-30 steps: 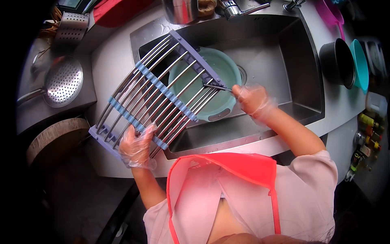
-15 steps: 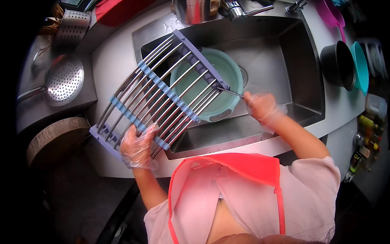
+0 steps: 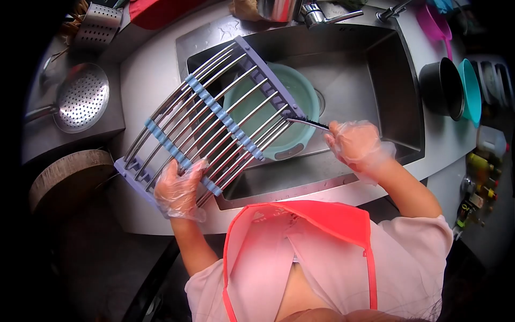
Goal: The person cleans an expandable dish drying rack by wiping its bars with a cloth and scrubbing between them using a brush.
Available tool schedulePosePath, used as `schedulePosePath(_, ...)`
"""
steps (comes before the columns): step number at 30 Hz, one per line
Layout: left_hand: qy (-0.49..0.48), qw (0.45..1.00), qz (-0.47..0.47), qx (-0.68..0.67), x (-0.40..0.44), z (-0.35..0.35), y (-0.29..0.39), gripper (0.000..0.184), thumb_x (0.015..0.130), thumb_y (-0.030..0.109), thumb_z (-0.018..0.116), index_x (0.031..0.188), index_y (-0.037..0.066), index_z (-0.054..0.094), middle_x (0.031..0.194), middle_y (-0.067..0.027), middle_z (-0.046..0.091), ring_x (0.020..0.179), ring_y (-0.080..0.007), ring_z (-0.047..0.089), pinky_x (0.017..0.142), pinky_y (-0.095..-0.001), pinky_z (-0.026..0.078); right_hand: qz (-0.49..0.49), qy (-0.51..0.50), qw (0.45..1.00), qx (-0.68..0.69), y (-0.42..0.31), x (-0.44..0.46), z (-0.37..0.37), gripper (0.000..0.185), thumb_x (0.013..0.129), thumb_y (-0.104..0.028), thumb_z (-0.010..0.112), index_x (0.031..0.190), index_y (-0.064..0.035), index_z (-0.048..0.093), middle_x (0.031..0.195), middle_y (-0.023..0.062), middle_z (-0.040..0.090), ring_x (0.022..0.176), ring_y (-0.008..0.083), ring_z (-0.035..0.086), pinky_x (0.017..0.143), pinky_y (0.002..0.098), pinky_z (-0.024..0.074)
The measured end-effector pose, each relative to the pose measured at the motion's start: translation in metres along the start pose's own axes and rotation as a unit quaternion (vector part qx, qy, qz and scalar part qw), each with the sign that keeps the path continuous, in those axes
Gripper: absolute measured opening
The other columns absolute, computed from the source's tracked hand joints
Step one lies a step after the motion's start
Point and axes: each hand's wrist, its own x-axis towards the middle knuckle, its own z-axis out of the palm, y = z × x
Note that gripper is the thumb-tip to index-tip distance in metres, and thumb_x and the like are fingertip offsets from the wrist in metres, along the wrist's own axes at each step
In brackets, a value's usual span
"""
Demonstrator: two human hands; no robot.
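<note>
A rack (image 3: pixel 217 110) of metal rods with purple ends and blue cross strips is tilted over the left part of the sink. My left hand (image 3: pixel 181 189), in a clear plastic glove, grips the rack near its lower blue strip. In my right hand (image 3: pixel 355 144), also gloved, is the handle of a thin brush (image 3: pixel 311 123) with dark bristles. The brush head touches the lower right corner of the rack's purple end. Behind the rods a pale green basin (image 3: pixel 298 88) stands in the sink.
The steel sink (image 3: pixel 394 91) has a faucet (image 3: pixel 316 15) behind it. On the right are a black pot (image 3: pixel 441 88), a teal bowl (image 3: pixel 470 92) and a pink ladle (image 3: pixel 432 24). A perforated strainer (image 3: pixel 83 99) and a round wooden board (image 3: pixel 70 177) are at the left.
My right hand has moved right with the brush, whose bristles now show. The rack has shifted slightly, with my left hand still on it.
</note>
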Motion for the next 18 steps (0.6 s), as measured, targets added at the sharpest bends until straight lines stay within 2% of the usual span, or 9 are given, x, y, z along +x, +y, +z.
schedulePosePath(1, 0.002, 1.000, -0.001, -0.002, -0.001, 0.000, 0.001, 0.041, 0.066, 0.035, 0.076, 0.085, 0.002, 0.062, 0.070, -0.0100, 0.059, 0.059, -0.0240, 0.057, 0.057, -0.0323, 0.044, -0.001, 0.001, 1.000, -0.002, 0.002, -0.003, -0.008, 0.023, 0.079, -0.008, 0.048, 0.100, -0.0077, 0.056, 0.075, 0.0127, 0.063, 0.068, 0.0272, 0.062, 0.060, 0.0393, 0.0470)
schedulePosePath(3, 0.012, 1.000, -0.003, -0.022, -0.002, 0.000, 0.002, 0.041, 0.066, 0.037, 0.076, 0.084, 0.003, 0.062, 0.070, -0.0095, 0.060, 0.060, -0.0239, 0.057, 0.057, -0.0324, 0.044, -0.044, 0.073, 0.995, -0.048, 0.001, -0.009, -0.020, 0.038, 0.079, -0.008, 0.049, 0.117, -0.0091, 0.054, 0.076, 0.0111, 0.061, 0.067, 0.0268, 0.061, 0.058, 0.0391, 0.0460)
schedulePosePath(7, 0.017, 1.000, 0.009, 0.007, -0.001, -0.002, 0.002, 0.040, 0.067, 0.037, 0.075, 0.084, 0.003, 0.062, 0.070, -0.0091, 0.060, 0.060, -0.0236, 0.058, 0.058, -0.0331, 0.045, -0.105, 0.065, 0.988, -0.095, -0.009, -0.007, -0.035, 0.048, 0.079, -0.009, 0.050, 0.127, -0.0076, 0.048, 0.077, 0.0103, 0.060, 0.067, 0.0266, 0.060, 0.060, 0.0379, 0.0458)
schedulePosePath(9, 0.006, 1.000, -0.004, -0.026, -0.001, -0.004, 0.006, 0.037, 0.066, 0.038, 0.075, 0.082, 0.007, 0.064, 0.071, -0.0126, 0.063, 0.064, -0.0323, 0.060, 0.059, -0.0388, 0.046, -0.103, 0.159, 0.970, -0.155, -0.020, 0.004, -0.030, 0.039, 0.077, -0.008, 0.051, 0.116, -0.0002, 0.054, 0.073, 0.0104, 0.059, 0.066, 0.0243, 0.060, 0.060, 0.0356, 0.0450)
schedulePosePath(10, 0.007, 1.000, -0.005, -0.027, -0.001, -0.005, 0.006, 0.037, 0.066, 0.038, 0.075, 0.082, 0.007, 0.064, 0.071, -0.0126, 0.063, 0.064, -0.0323, 0.060, 0.059, -0.0388, 0.046, -0.104, 0.159, 0.969, -0.157, -0.028, 0.011, -0.030, 0.039, 0.077, -0.008, 0.051, 0.116, -0.0002, 0.054, 0.073, 0.0104, 0.059, 0.066, 0.0243, 0.060, 0.060, 0.0356, 0.0450)
schedulePosePath(12, -0.008, 0.999, -0.007, -0.038, -0.001, -0.006, 0.006, 0.035, 0.066, 0.038, 0.075, 0.082, 0.008, 0.065, 0.071, -0.0120, 0.063, 0.065, -0.0322, 0.060, 0.060, -0.0387, 0.046, -0.083, 0.182, 0.963, -0.179, -0.047, 0.028, -0.030, 0.023, 0.083, -0.005, 0.045, 0.100, 0.0012, 0.059, 0.073, 0.0144, 0.060, 0.066, 0.0260, 0.060, 0.057, 0.0341, 0.0456)
schedulePosePath(13, -0.009, 0.999, -0.009, -0.039, -0.001, -0.006, 0.006, 0.035, 0.066, 0.038, 0.075, 0.082, 0.008, 0.065, 0.071, -0.0120, 0.063, 0.065, -0.0322, 0.060, 0.060, -0.0387, 0.046, -0.113, 0.173, 0.962, -0.180, -0.053, 0.041, -0.021, 0.013, 0.080, -0.007, 0.050, 0.082, 0.0022, 0.059, 0.072, 0.0153, 0.061, 0.065, 0.0249, 0.061, 0.056, 0.0332, 0.0462)
schedulePosePath(16, -0.004, 1.000, -0.009, -0.019, 0.002, -0.006, 0.004, 0.037, 0.068, 0.037, 0.074, 0.084, 0.006, 0.065, 0.073, -0.0110, 0.064, 0.065, -0.0273, 0.061, 0.061, -0.0349, 0.046, -0.147, 0.104, 0.934, -0.310, -0.069, 0.052, -0.020, 0.005, 0.070, -0.010, 0.058, 0.073, -0.0069, 0.061, 0.065, 0.0083, 0.057, 0.062, 0.0189, 0.058, 0.052, 0.0323, 0.0403)
schedulePosePath(18, -0.029, 0.999, -0.028, -0.037, 0.002, -0.010, 0.006, 0.035, 0.069, 0.037, 0.072, 0.085, 0.007, 0.065, 0.076, -0.0118, 0.065, 0.068, -0.0285, 0.062, 0.063, -0.0358, 0.047, -0.127, 0.080, 0.953, -0.263, -0.054, 0.035, -0.039, 0.006, 0.068, -0.009, 0.059, 0.071, -0.0040, 0.061, 0.066, 0.0091, 0.058, 0.063, 0.0203, 0.060, 0.053, 0.0313, 0.0448)
